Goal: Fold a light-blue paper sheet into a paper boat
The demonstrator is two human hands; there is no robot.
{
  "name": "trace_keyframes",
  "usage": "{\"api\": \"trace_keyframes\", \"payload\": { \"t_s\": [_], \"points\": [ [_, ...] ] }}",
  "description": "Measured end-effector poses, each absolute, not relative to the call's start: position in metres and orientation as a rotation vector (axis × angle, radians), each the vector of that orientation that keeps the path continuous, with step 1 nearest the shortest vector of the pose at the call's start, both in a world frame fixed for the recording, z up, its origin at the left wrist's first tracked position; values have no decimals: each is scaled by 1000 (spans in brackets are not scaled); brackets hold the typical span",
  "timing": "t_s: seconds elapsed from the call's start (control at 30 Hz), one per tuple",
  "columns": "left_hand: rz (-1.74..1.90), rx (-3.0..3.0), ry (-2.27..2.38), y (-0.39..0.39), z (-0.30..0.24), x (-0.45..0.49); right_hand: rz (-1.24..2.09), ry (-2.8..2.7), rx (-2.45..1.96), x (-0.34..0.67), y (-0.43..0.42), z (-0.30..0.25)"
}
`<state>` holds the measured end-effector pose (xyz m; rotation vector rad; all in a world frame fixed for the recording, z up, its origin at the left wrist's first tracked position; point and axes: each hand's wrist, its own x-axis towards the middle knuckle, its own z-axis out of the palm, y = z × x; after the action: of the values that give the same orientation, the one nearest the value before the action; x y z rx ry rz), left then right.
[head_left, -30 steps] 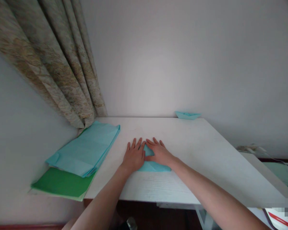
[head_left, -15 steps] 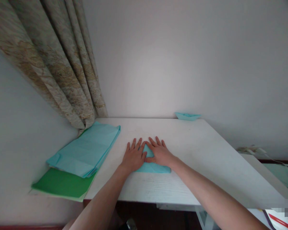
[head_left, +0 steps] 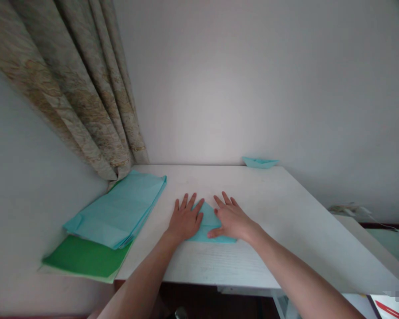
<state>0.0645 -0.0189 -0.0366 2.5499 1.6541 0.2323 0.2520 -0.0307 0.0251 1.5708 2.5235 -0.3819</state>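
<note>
A folded piece of light blue paper (head_left: 206, 217) lies flat on the white table, its peak pointing to the wall and a straight edge toward me. My left hand (head_left: 185, 220) presses on its left side with fingers spread, covering that part. Over the right side rests my right hand (head_left: 232, 218), fingers apart, the thumb near the paper's lower band. Neither hand grips anything. A blue folded paper boat (head_left: 260, 163) stands at the table's far edge by the wall.
At the left, a stack of light blue sheets (head_left: 119, 212) lies over green sheets (head_left: 86, 259) that overhang the table (head_left: 279, 212). A patterned curtain (head_left: 86, 88) hangs behind them. Cables (head_left: 349, 208) lie beyond the table's right edge.
My right hand has slid right and slightly toward me, away from my left hand, uncovering more of the folded paper. The left hand has stayed almost in place.
</note>
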Motion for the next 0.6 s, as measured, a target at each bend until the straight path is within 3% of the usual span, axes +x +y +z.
{"api": "trace_keyframes", "payload": {
  "t_s": [0.4,0.6],
  "points": [
    [218,2557,1649,-18,-37,63,-378,2329,1619,260,-53,53],
    [219,2573,1650,-18,-39,64,-67,2678,1821,250,-14,25]
  ]
}}
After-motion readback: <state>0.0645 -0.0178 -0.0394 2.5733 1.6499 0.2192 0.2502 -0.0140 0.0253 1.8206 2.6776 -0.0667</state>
